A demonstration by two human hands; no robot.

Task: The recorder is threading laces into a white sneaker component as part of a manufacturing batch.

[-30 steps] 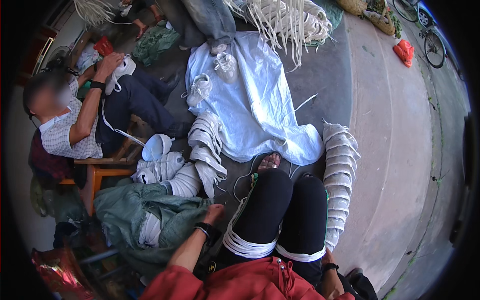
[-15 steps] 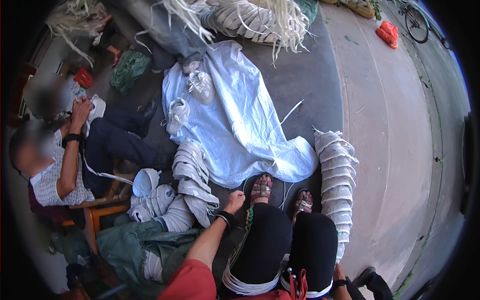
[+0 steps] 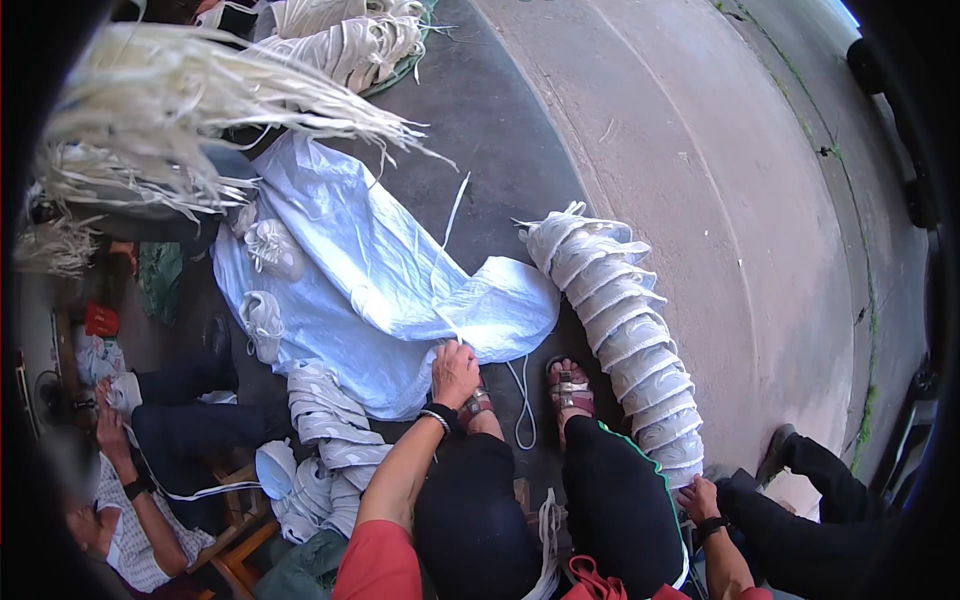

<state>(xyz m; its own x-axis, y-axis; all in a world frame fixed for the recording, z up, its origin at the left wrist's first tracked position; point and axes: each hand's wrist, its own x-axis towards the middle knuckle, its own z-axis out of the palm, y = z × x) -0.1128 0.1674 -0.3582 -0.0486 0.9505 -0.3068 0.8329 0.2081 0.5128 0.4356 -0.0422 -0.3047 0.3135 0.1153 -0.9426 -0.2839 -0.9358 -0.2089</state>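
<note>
My left hand point(image 3: 456, 372) is closed in front of my left foot, its fingertips pinching the near edge of a white-blue woven sheet point(image 3: 350, 250). A thin white cord stands out beside the fingertips. Along my right leg curves a long row of nested white shoe uppers point(image 3: 630, 340). At its near end my right hand point(image 3: 698, 497) has its fingers closed on the last pieces, partly hidden by them. A second stack of white shoe uppers point(image 3: 325, 405) lies left of my left forearm. White laces point(image 3: 546, 540) hang in a loop around my knee.
A pair of laced shoes point(image 3: 272, 248) rests on the sheet's left part. A person point(image 3: 140, 510) sits at left with a white shoe in hand. Long pale strips point(image 3: 200, 120) hang at upper left before someone standing. Another person's dark-trousered leg point(image 3: 840, 480) is at right.
My left hand has moved forward from beside my knee to the sheet's edge. The view has swung right, and the hanging strips look nearer. My right hand stays at the near end of the row.
</note>
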